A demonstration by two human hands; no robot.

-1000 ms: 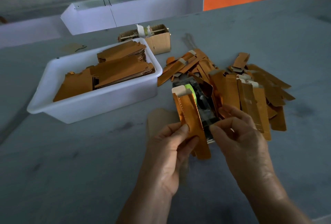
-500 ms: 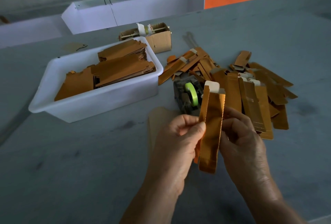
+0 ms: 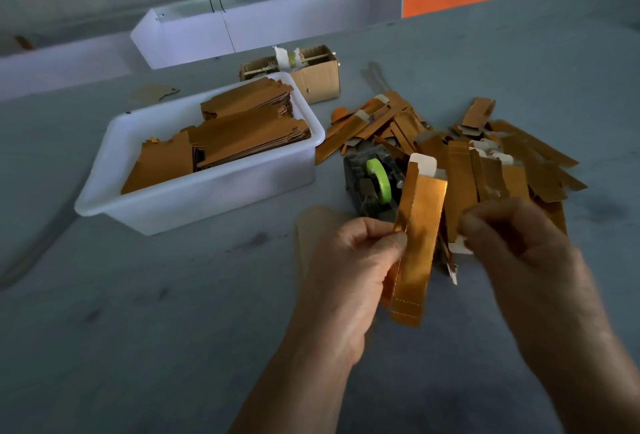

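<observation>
My left hand (image 3: 349,260) pinches a long flat gold carton (image 3: 417,243) by its left edge and holds it upright above the grey table (image 3: 173,329); the carton's white flap points up. My right hand (image 3: 519,253) is blurred, just right of that carton and apart from it. Its fingers are curled next to the white end flap (image 3: 460,248) of another gold carton. Whether they grip that flap is unclear. Behind the carton stands a dark tape dispenser (image 3: 372,187) with a green roll.
A heap of flat gold cartons (image 3: 512,163) lies behind my right hand. A white tub (image 3: 194,201) at the left holds stacked gold cartons. A small cardboard box (image 3: 318,76) stands behind the tub. A beige card (image 3: 311,225) lies under my left hand.
The carton has swung from leaning left to nearly upright and shifted right. My right hand has left its right edge and moved right toward the heap.
</observation>
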